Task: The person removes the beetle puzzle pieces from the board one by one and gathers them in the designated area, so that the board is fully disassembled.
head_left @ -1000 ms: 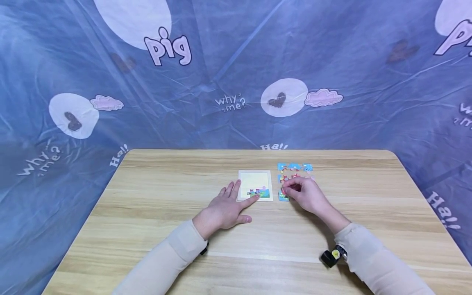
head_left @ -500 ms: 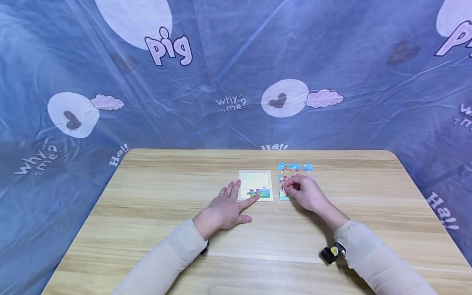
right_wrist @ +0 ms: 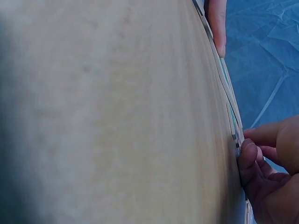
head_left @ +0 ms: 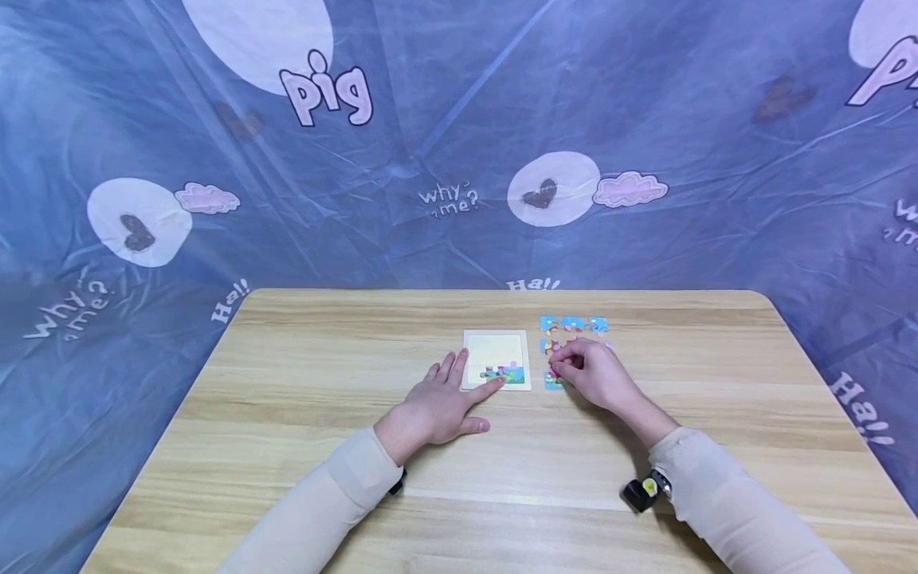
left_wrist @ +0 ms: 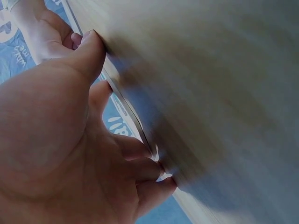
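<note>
My left hand [head_left: 437, 406] lies with its fingers spread at the near left of a square white puzzle frame [head_left: 495, 333], and the index fingertip touches its lower edge. Inside, joined green and blue puzzle pieces [head_left: 515, 375] fill part of the bottom. To the right of the frame, my right hand [head_left: 598, 379] pinches a colourful puzzle piece [head_left: 552, 383] at the bottom left of the loose pieces, close over the table. Thumb [right_wrist: 247, 156] and index finger meet at that piece in the right wrist view. The hand hides some of the pieces beneath it.
Loose puzzle pieces [head_left: 573, 323] lie in rows right of the frame, blue ones at the back and red ones [head_left: 551, 346] nearer. The wooden table [head_left: 344, 343] ends at a blue printed cloth [head_left: 402, 239]. A small black device [head_left: 638, 496] sits at the right wrist.
The piece at the right fingertips has shifted slightly to the right and shows more red and green at its top. The left hand and the frame have stayed in place.
</note>
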Demonstrator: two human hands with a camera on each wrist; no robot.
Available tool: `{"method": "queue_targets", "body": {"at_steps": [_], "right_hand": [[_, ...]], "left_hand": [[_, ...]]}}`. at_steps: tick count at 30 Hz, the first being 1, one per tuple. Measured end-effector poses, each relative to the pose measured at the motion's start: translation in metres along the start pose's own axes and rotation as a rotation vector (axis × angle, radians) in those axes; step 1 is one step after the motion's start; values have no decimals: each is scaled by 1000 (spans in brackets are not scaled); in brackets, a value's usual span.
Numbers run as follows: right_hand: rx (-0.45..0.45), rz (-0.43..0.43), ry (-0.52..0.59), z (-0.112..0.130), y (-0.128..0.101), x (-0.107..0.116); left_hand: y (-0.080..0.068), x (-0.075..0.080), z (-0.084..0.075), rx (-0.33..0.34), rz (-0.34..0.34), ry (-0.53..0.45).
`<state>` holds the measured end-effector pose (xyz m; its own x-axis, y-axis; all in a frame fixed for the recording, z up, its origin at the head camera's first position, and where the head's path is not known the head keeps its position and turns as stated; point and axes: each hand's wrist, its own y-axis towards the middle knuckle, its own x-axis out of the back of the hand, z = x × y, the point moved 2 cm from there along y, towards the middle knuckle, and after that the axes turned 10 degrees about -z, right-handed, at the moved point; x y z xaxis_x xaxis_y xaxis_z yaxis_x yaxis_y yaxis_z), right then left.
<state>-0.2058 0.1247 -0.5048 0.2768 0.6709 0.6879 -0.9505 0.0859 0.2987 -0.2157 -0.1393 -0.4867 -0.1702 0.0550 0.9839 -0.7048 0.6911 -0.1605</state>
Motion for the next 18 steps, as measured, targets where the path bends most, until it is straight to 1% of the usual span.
{"method": "queue_targets", "body": {"at_steps": [4,12,18], "right_hand": [[-6,2,6,-1,0,0],[2,17,30,2,-1,-1],[-9,15,33,2,-1,-2]], "left_hand": [[2,0,0,0,5,-1],[3,-2,2,0,-9,-4],[3,-2,2,-4,-17,-12]]}}
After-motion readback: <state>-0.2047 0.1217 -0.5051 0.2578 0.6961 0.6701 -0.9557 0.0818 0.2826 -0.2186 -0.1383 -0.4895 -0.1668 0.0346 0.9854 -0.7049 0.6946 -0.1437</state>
